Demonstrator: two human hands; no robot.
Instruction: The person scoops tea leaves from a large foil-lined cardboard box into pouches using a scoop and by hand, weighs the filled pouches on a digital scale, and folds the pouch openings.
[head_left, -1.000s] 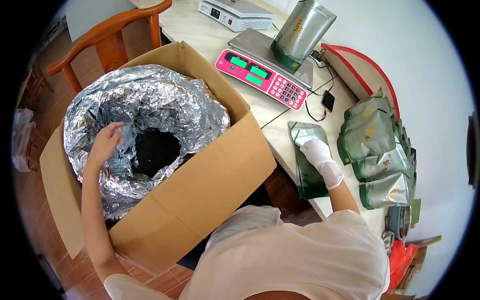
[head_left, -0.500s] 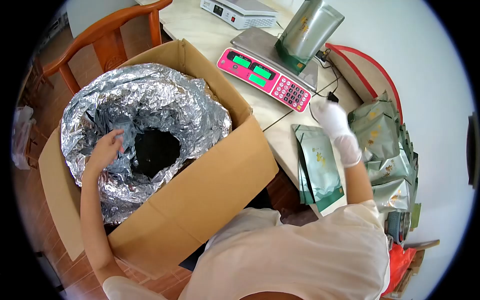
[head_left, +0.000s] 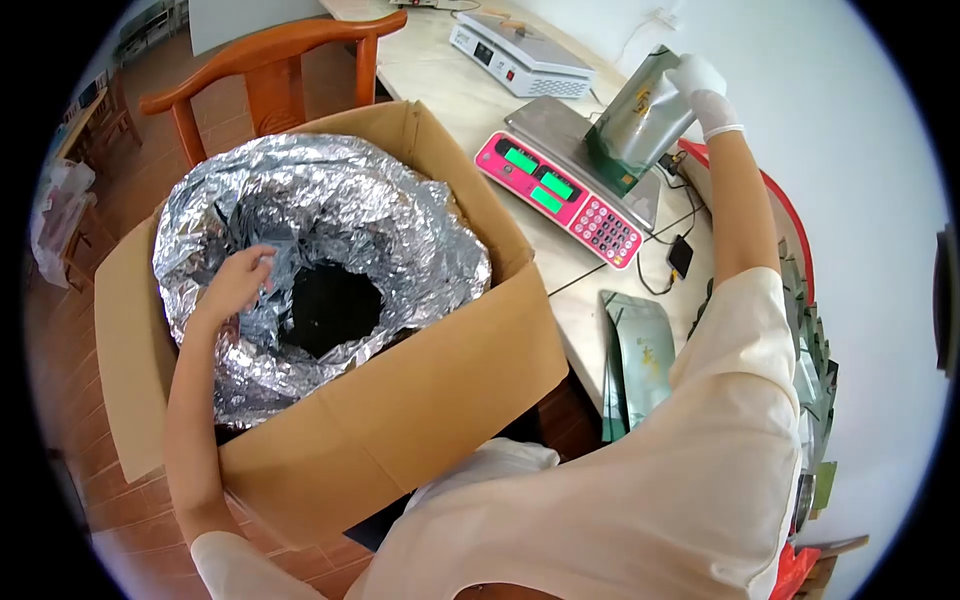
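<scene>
My left hand point(head_left: 236, 283) is bare and rests at the inner edge of the silver foil lining point(head_left: 400, 215), fingers slightly curled and apart. The foil lines a cardboard box point(head_left: 400, 420), with dark loose contents point(head_left: 335, 305) at its centre. My right hand point(head_left: 696, 82), in a white glove, has its fingers closed round the top of a green and silver pouch point(head_left: 632, 135). That pouch stands tilted on the steel plate of a pink scale point(head_left: 560, 195) with lit green displays.
Flat green pouches point(head_left: 645, 355) lie on the table point(head_left: 575, 300) near my body. More pouches point(head_left: 815, 370) stand at the right. A white device point(head_left: 520, 60) is at the back, a wooden chair point(head_left: 270, 85) behind the box, and a black item with a cable point(head_left: 679, 257) beside the scale.
My right hand has moved up and away from above the flat pouches and taken hold of the pouch on the scale. The view has shifted; my left hand stays at the foil.
</scene>
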